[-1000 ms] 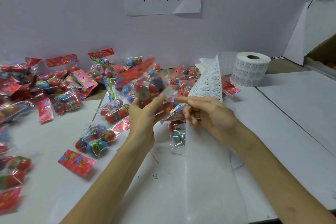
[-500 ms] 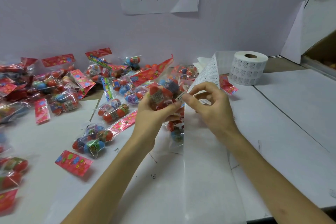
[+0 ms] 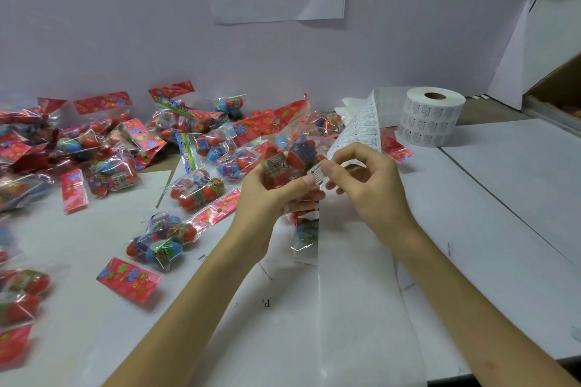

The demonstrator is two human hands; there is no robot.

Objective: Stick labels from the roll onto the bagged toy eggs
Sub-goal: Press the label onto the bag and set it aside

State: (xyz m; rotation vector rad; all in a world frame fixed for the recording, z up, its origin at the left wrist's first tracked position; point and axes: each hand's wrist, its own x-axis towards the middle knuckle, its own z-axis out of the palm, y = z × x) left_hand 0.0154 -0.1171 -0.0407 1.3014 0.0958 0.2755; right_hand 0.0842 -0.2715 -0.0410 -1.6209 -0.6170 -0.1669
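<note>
Bag (image 3: 289,160): gripped by left hand (image 3: 267,198), fingers curled.
Label (image 3: 317,174): pinched by right hand (image 3: 371,185), touching bag.
Technique: smoothing from one edge looked wisest.

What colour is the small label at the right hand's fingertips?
White with black print: the label at the right hand. The head view, the only one, shows it.

We see bare table (image 3: 503,214) on the right, open from the near edge back to the label roll (image 3: 432,118), which stands near the wall (image 3: 125,25). Bagged toy eggs (image 3: 103,148) crowd the left and the back middle (overlapping, some heaped). A backing strip (image 3: 355,308) runs down the centre; above it our left hand (image 3: 267,201), gripping a bag (image 3: 283,163), and right hand (image 3: 371,188), pinching a label (image 3: 317,173), block the way.
</note>
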